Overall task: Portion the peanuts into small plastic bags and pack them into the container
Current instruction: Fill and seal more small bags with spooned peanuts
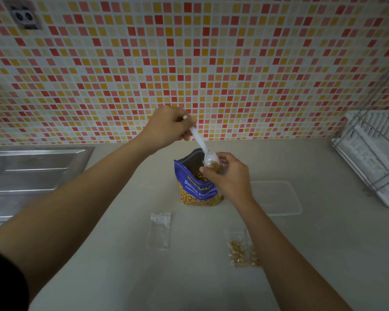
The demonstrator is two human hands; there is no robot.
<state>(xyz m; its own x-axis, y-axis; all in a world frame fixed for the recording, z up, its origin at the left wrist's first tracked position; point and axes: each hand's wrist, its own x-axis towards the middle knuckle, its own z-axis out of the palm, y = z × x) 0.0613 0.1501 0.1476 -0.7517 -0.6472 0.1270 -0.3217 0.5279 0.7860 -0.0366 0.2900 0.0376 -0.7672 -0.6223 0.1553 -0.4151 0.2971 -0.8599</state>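
Spoon: your left hand (pixel 166 126) is clamped on the handle end of the white plastic spoon (pixel 203 149); its long axis slopes down and to the right, bowl lowest, with a few peanuts in it.
Small bag in hand: your right hand (pixel 227 176) pinches a clear small bag (pixel 219 168) at its mouth, fingers closed on the plastic. The spoon bowl sits right at that mouth, touching or just inside; you cannot tell which.
Key relation: the bag mouth lies below and to the right of your left hand, straight along the spoon's axis. To tip the load in, you would likely roll the bowl while the right hand holds the mouth open beneath it.
Peanut pouch: the blue pouch of salted peanuts (pixel 198 187) stands open on the counter (pixel 121 265), directly under both hands, so stray nuts would probably fall back in.
Filled bag: one small bag with peanuts (pixel 240 252) lies near your right forearm.
Empty bag: a flat clear bag (pixel 160 230) lies left of it, nearer your left arm.
Container: the clear container (pixel 276 198) sits right of the pouch, nearer your right hand, with nothing visible in it.
Progress: judged early, nothing packed yet.
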